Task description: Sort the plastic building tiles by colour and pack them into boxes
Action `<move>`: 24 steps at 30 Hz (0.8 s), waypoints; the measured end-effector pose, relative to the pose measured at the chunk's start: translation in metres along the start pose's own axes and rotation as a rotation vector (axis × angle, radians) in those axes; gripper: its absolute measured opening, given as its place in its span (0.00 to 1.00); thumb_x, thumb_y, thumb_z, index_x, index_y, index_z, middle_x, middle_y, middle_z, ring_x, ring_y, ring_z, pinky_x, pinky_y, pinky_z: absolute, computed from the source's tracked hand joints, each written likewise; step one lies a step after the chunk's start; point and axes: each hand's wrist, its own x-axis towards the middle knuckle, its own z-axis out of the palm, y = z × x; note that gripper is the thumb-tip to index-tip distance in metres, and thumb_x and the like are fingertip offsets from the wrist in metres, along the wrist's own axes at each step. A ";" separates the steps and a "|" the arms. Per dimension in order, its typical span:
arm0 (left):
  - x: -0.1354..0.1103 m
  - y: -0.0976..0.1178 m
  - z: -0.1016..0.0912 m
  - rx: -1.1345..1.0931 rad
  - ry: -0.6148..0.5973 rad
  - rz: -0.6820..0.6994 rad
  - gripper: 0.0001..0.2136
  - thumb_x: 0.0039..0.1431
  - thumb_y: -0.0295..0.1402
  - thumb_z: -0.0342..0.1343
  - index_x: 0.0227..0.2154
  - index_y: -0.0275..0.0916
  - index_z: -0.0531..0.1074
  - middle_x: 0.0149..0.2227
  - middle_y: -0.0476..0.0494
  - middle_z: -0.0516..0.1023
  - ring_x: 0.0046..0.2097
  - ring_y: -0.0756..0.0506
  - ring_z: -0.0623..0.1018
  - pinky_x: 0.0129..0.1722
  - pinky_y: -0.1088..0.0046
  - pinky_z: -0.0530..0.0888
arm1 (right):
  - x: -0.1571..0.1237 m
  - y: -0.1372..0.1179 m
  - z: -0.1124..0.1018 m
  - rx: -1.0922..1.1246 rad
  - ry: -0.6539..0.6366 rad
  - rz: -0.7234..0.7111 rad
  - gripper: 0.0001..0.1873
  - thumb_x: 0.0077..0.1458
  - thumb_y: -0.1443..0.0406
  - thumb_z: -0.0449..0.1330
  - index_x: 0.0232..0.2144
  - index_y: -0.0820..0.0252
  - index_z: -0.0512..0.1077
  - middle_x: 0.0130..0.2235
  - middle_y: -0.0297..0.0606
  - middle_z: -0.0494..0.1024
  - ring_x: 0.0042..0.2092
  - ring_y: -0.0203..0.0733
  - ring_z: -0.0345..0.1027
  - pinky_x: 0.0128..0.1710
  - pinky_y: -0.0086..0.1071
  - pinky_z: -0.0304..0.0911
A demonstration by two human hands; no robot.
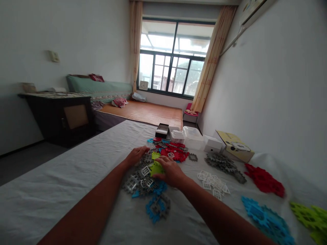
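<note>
A mixed pile of notched plastic building tiles lies before me on the white sheet. My right hand (170, 170) is closed over a lime green tile (156, 168), thumb at its lower edge. At the pile's far left side, my left hand (138, 156) rests with fingers extended against the pieces; its fingertips are partly hidden. Red tiles (178, 153) sit beyond my hands. Nearer to me are grey tiles, white window-shaped pieces (145, 171) and blue tiles (153, 212). Another lime green piece (155, 155) shows between my hands.
To the right lie sorted heaps: white window pieces (213, 183), grey tiles (222, 163), red (265, 180), blue (267, 221) and lime green (310, 216). Behind them stand a yellow box (235, 144), a clear plastic container (192, 137) and a black open box (161, 130).
</note>
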 end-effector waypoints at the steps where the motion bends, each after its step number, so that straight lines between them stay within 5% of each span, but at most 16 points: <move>1: 0.001 -0.001 0.000 -0.049 0.009 -0.010 0.32 0.54 0.57 0.43 0.41 0.33 0.76 0.42 0.37 0.80 0.43 0.40 0.78 0.43 0.65 0.73 | 0.003 0.002 0.002 0.022 -0.010 -0.008 0.34 0.45 0.51 0.64 0.53 0.54 0.65 0.53 0.44 0.68 0.54 0.51 0.58 0.53 0.43 0.57; 5: 0.004 -0.006 -0.006 -0.073 0.124 0.012 0.32 0.50 0.59 0.46 0.40 0.34 0.77 0.45 0.36 0.79 0.48 0.38 0.76 0.46 0.61 0.72 | -0.001 0.014 -0.005 0.125 -0.039 -0.034 0.25 0.42 0.62 0.67 0.45 0.54 0.70 0.47 0.40 0.71 0.47 0.45 0.65 0.47 0.37 0.61; 9: 0.006 -0.009 -0.011 -0.040 0.166 -0.001 0.34 0.50 0.60 0.45 0.39 0.33 0.77 0.43 0.34 0.79 0.47 0.37 0.76 0.47 0.59 0.71 | -0.016 0.028 -0.014 0.257 -0.046 0.056 0.13 0.46 0.72 0.60 0.37 0.57 0.71 0.38 0.35 0.72 0.34 0.34 0.69 0.36 0.28 0.64; 16: -0.001 -0.001 -0.009 0.053 0.131 -0.007 0.35 0.50 0.61 0.43 0.39 0.33 0.77 0.43 0.35 0.79 0.48 0.37 0.76 0.48 0.61 0.70 | -0.021 0.034 -0.010 0.244 -0.008 0.102 0.23 0.46 0.62 0.64 0.47 0.55 0.69 0.45 0.39 0.72 0.35 0.36 0.69 0.38 0.31 0.65; 20: -0.002 0.002 -0.010 0.111 0.121 -0.004 0.34 0.50 0.61 0.43 0.38 0.34 0.78 0.42 0.37 0.80 0.46 0.38 0.77 0.50 0.61 0.69 | -0.023 0.024 -0.016 0.063 -0.014 0.024 0.16 0.53 0.60 0.58 0.45 0.51 0.72 0.42 0.37 0.76 0.39 0.39 0.70 0.42 0.31 0.63; 24: 0.000 -0.002 -0.010 0.139 0.108 0.012 0.34 0.51 0.60 0.42 0.38 0.34 0.78 0.42 0.38 0.80 0.46 0.38 0.77 0.50 0.63 0.69 | -0.024 0.017 -0.027 -0.108 0.077 0.100 0.12 0.58 0.60 0.52 0.40 0.50 0.74 0.37 0.36 0.79 0.39 0.40 0.71 0.40 0.31 0.62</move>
